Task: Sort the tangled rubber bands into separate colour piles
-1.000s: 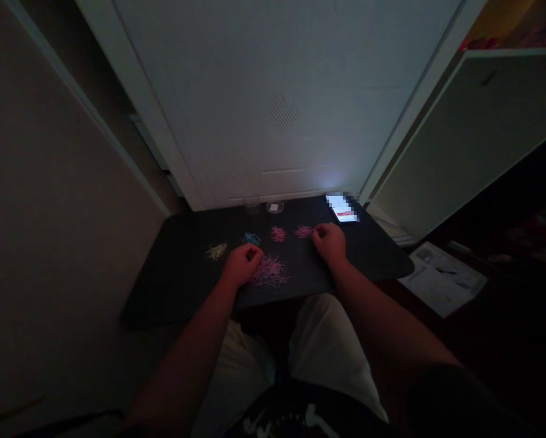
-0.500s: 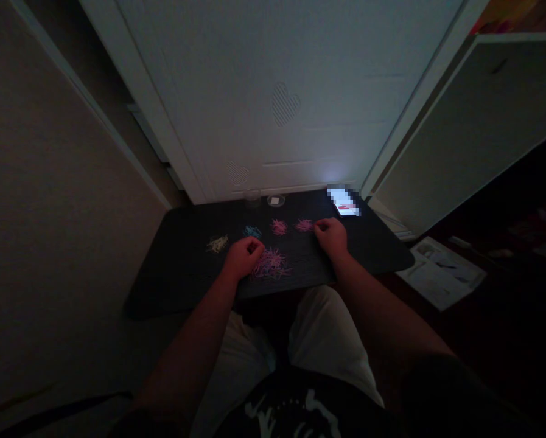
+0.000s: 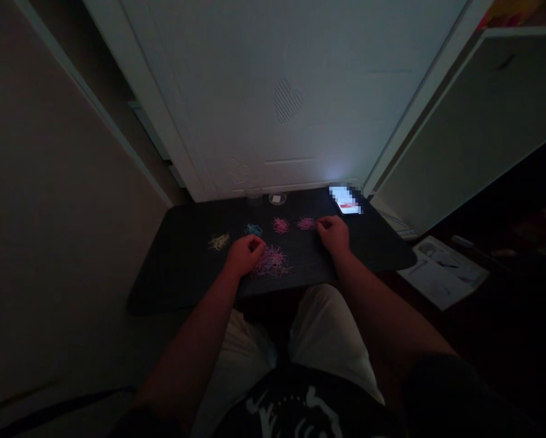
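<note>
My left hand (image 3: 246, 253) rests at the left edge of a mixed pink and purple pile of thin strips (image 3: 273, 261), thumb and fingers pinched; whether a strip is between them I cannot make out. My right hand (image 3: 334, 232) is also pinched, just right of a small pink pile (image 3: 306, 224), its fingertips close to the strips. In a row left of that pile lie a deeper pink pile (image 3: 280, 225), a blue pile (image 3: 254, 229) and a pale yellow pile (image 3: 218, 241). All rest on a dark table (image 3: 176, 261).
A lit phone (image 3: 344, 199) lies at the table's back right. By the white panel (image 3: 236, 91) stand a clear cup (image 3: 254, 196) and a round clear lid (image 3: 277, 199) with a white square. Printed sheets (image 3: 444, 271) lie to the right, below the table.
The camera view has shifted slightly. Both hands stay pinched in nearly the same places, and the piles look unchanged.
</note>
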`<state>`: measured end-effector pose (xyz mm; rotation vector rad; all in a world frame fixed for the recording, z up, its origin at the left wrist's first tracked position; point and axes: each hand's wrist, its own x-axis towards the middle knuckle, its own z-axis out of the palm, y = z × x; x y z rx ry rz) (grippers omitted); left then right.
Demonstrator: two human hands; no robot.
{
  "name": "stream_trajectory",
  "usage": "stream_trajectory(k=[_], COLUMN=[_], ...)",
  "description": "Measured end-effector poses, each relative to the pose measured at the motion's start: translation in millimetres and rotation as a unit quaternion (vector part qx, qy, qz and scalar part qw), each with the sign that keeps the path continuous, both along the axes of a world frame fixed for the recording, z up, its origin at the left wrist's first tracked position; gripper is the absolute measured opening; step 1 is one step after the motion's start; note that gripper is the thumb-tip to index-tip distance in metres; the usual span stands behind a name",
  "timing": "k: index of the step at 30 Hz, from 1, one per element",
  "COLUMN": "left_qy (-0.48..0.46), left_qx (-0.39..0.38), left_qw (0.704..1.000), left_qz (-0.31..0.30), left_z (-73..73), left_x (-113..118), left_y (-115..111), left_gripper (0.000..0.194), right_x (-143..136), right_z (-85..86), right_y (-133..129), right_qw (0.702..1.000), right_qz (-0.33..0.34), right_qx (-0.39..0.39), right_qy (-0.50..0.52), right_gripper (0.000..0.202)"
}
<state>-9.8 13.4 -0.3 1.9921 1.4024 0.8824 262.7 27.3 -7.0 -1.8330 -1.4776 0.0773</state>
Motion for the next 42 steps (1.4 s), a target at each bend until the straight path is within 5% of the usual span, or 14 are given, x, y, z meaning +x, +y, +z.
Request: stream_trajectory(k=[13,25,29,34,42], left_qy=[-0.009,-0.059,-0.041,-0.034,-0.03], left_qx=[0.006,0.008,-0.004,-0.01,-0.006], left_qw=[1.0,0.998,0.999,0.999,1.0], left_qz=[0.008,0.013,0.018,0.0,-0.004], left_z=[0.9,-3.0,-1.5,-2.4,-2.5], left_x=[0.9,0.3,1.3,1.3,1.5], left_y=[-1.0,2.7,1.6,1.7,1.6], left_gripper=[0.02,0.02,0.02,0.023,0.022], right_x=[-0.1,-0.5,-10.8,-34.2,-63.6], right_z=[-1.7,-1.5,0.8,3.5,10.7], right_y=[1.2,-0.1,-7.4,-16.9,-9.2], right_qw=[0.999,0.999,0.991,0.94,0.923], right_qz=[-0.001,0.012,0.129,0.33,0.353], right_qx=[-0.041,0.036,0.031,-0.051,-0.135], right_qy=[-0.033,-0.017,-0.025,-0.077,-0.072], right_gripper=[0.024,0.029,0.025,0.022,0.02])
